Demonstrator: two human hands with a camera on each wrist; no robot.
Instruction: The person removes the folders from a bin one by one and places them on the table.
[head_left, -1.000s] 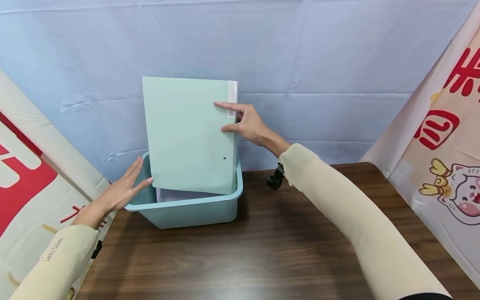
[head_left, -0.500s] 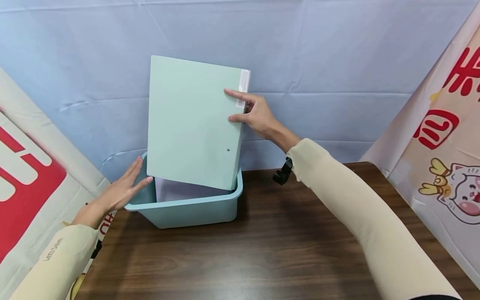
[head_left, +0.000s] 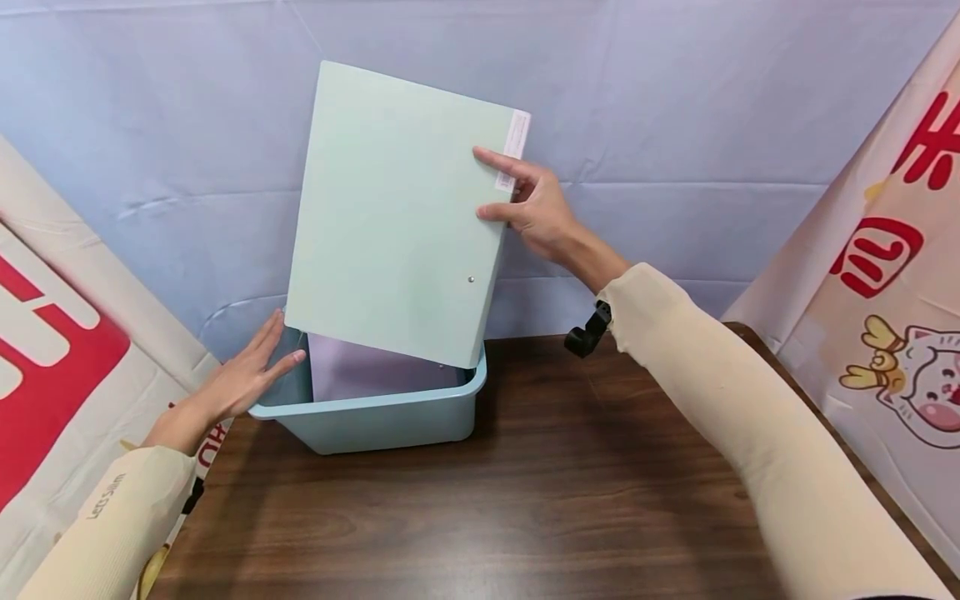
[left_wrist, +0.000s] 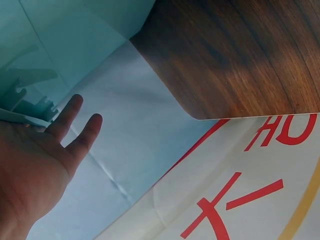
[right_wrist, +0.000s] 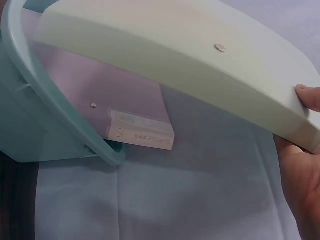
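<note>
My right hand (head_left: 546, 210) grips a pale green ring binder (head_left: 393, 217) by its spine edge, thumb on the near cover. The binder leans, its lower edge just above the blue plastic tub (head_left: 397, 427). Inside the tub stands a purple binder (head_left: 367, 368), partly covered by the green one. The right wrist view shows the purple binder's white spine label (right_wrist: 142, 131). At the tub's left end my left hand (head_left: 234, 389) rests with fingers straight against the rim. In the left wrist view that hand (left_wrist: 37, 172) has two fingers extended beside the tub wall.
The tub stands on a dark wooden table (head_left: 540, 492), near its back left. A pale blue cloth backdrop (head_left: 660, 125) hangs right behind it. Printed cloth sheets (head_left: 892, 275) flank the table on both sides.
My right hand has raised the green binder up and to the right, tilting it clockwise. More of the purple binder in the tub now shows. The left hand has stayed by the rim.
</note>
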